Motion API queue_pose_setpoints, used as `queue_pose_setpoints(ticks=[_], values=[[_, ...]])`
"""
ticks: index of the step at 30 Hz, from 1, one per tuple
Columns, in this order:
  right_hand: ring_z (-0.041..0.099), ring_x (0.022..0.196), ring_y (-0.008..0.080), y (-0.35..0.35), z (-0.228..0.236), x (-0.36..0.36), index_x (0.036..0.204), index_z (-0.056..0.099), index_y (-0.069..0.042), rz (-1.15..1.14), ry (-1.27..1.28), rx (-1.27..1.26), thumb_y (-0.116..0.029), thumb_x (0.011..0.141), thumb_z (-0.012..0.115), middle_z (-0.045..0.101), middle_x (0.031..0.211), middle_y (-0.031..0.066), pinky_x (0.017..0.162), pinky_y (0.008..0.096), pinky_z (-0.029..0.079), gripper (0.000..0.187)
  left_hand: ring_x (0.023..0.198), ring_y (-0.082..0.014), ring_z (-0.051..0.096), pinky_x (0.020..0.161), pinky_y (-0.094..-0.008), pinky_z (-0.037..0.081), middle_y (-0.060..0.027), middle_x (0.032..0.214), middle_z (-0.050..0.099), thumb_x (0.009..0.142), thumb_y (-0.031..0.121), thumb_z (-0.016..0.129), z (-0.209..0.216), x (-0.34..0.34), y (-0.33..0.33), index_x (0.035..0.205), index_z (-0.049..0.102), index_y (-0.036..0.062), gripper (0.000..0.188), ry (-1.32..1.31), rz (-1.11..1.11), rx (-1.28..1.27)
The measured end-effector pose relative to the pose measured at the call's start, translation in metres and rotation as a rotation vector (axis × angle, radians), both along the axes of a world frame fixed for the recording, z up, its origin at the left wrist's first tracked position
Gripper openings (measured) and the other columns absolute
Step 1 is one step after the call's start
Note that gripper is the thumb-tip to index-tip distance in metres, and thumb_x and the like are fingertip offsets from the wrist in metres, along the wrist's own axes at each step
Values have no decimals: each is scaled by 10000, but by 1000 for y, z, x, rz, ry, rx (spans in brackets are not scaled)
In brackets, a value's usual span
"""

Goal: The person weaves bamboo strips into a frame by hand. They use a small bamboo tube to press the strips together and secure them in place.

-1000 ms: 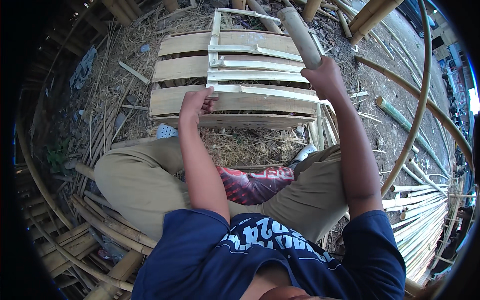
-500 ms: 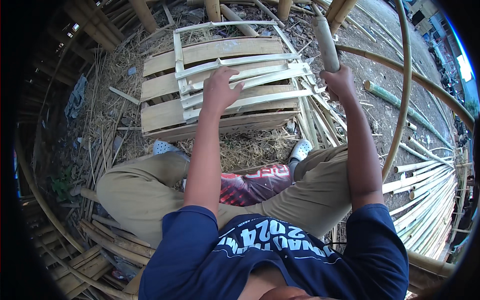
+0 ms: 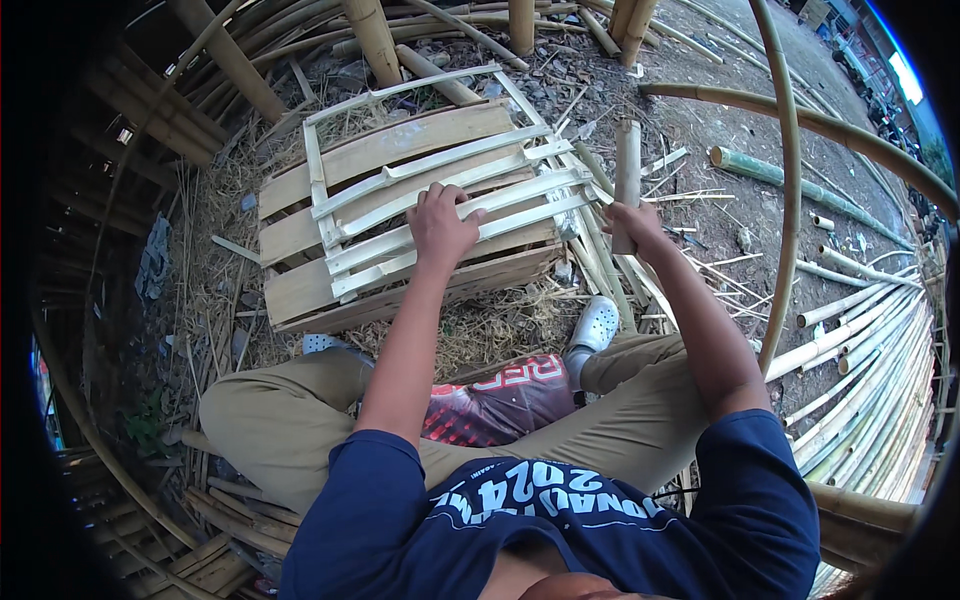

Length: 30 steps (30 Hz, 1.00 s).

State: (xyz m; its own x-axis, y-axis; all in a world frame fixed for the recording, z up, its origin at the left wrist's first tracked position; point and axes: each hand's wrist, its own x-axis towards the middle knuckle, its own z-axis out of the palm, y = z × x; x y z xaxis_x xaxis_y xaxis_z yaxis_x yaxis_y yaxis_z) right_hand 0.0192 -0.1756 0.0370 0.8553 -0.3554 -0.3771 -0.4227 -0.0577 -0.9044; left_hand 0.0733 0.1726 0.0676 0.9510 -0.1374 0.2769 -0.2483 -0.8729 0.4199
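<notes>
A frame of pale split-bamboo slats (image 3: 382,181) lies across a low wooden crate (image 3: 300,212) in front of me. My left hand (image 3: 444,228) is over the middle slats, its fingers curled round a slat and the thumb close beside them; the fingertips are partly hidden. At the frame's right end, my right hand (image 3: 636,228) is closed round the lower part of a thick bamboo stick (image 3: 627,160), held upright beside the slat ends. Loose bamboo strips lie under that end of the frame.
Straw and bamboo scraps cover the ground. Bent bamboo poles (image 3: 785,150) curve past on the right, with a green bamboo pole (image 3: 790,185) and a pile of split bamboo (image 3: 870,380) beyond. Bamboo posts (image 3: 372,40) stand at the back. My legs and clogs (image 3: 597,325) flank a printed sack (image 3: 500,400).
The bamboo stick has come down and nearer with my right hand. My left hand's fingers have curled onto the slats. The whole scene has shifted left and slightly down in view.
</notes>
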Motion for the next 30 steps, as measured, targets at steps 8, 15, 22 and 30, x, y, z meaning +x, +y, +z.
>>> queue_pose_setpoints(ticks=[8,15,22,30], values=[[741,995,318,26,13,13,1242,477,141,-44,-102,277,-29,894,684,658,1124,222,840,416,663,439,1148,-291,627,958,-480,473,-54,1169,678,819,286,818,-8,8,3,1112,740,163,327,-72,-134,-9],[729,1006,279,29,16,16,1213,512,141,-21,-114,220,-63,854,734,659,1111,215,815,381,670,469,1247,-318,586,1088,-492,423,-98,1247,696,875,239,744,-13,61,21,1107,757,93,274,-87,-125,8],[741,705,261,25,23,5,1103,587,142,-51,-55,122,-86,822,747,695,945,184,657,364,655,395,1176,-302,595,1042,-470,425,-101,1072,712,813,239,810,-18,49,15,969,736,98,223,-87,-137,37],[696,646,234,38,31,-35,1109,600,147,-4,255,181,-96,818,755,662,881,159,590,371,632,410,1404,-327,484,1229,-589,270,-133,1481,544,924,293,709,-26,71,8,1355,655,104,474,-45,-204,78]])
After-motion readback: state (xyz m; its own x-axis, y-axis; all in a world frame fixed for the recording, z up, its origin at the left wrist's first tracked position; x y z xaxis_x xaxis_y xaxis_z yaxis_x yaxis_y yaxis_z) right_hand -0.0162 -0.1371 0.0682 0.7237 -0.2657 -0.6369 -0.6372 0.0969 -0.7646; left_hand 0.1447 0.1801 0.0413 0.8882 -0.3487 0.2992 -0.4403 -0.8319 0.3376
